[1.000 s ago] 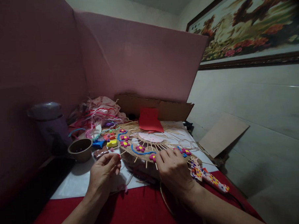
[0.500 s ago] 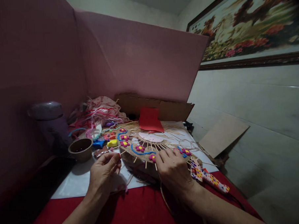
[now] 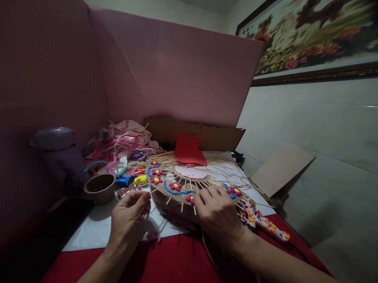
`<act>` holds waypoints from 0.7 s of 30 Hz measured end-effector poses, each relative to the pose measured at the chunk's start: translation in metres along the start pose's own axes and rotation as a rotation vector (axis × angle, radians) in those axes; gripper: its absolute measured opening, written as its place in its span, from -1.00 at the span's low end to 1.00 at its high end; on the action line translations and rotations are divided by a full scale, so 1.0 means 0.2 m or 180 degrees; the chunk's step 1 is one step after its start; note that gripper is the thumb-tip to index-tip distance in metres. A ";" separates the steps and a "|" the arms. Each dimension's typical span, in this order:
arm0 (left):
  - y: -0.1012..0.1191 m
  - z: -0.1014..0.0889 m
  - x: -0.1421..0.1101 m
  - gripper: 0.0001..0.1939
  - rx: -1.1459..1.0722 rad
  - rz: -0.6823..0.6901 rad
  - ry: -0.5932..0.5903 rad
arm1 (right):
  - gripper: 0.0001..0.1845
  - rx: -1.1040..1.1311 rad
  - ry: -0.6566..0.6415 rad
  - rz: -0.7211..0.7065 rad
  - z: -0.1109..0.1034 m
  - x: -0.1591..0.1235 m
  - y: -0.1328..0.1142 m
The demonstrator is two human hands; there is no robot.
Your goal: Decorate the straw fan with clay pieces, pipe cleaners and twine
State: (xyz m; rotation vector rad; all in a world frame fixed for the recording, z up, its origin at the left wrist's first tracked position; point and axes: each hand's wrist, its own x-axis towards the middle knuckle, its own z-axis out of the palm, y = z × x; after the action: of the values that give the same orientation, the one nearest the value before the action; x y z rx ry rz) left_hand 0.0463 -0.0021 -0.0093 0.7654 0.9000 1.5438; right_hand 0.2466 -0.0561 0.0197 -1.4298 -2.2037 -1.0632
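Observation:
A flat, twine-covered craft piece [image 3: 180, 197] with thin sticks jutting from its edge lies tilted in front of me. Magenta flowers [image 3: 176, 186] with yellow centres and a wavy blue strip [image 3: 181, 193] decorate it; a pale spotted oval [image 3: 190, 172] sits in its middle. My right hand [image 3: 215, 209] is closed over the near right edge, its fingertips hidden. Left of the craft piece, my left hand [image 3: 129, 217] is pinched, a small red piece [image 3: 149, 195] showing at the fingertips. That hand is close to a stick's end; contact is hard to tell.
At left stand a brown bowl [image 3: 100, 188] of dark liquid and a lidded bottle [image 3: 62, 157]. Blue [image 3: 123, 180] and yellow [image 3: 141, 180] packets lie beyond my left hand. A flower-patterned glue gun [image 3: 268, 225] lies at right. Red paper [image 3: 189, 150] leans on cardboard [image 3: 214, 136] behind.
My left hand has drawn slightly left, and its fingertips are a little farther from the stick's end. My right hand stays on the craft piece. The view has shifted slightly.

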 end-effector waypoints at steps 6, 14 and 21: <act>-0.01 -0.01 0.01 -0.67 0.0144 0.0117 0.0072 | -0.87 0.0000 0.0065 -0.0062 0.00 0.00 0.00; -0.01 -0.01 0.02 -0.70 0.0207 0.0236 0.0051 | -0.90 -0.0012 0.0089 -0.0123 0.01 0.00 0.00; -0.01 0.00 0.02 -0.71 0.0414 0.0353 -0.0007 | -0.89 0.0039 0.0073 -0.0160 0.01 0.01 0.00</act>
State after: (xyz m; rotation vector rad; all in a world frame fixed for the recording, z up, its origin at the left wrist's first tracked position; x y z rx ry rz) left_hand 0.0458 0.0021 -0.0115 0.9233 0.9776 1.5920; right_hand 0.2465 -0.0533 0.0193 -1.3569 -2.2373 -1.0751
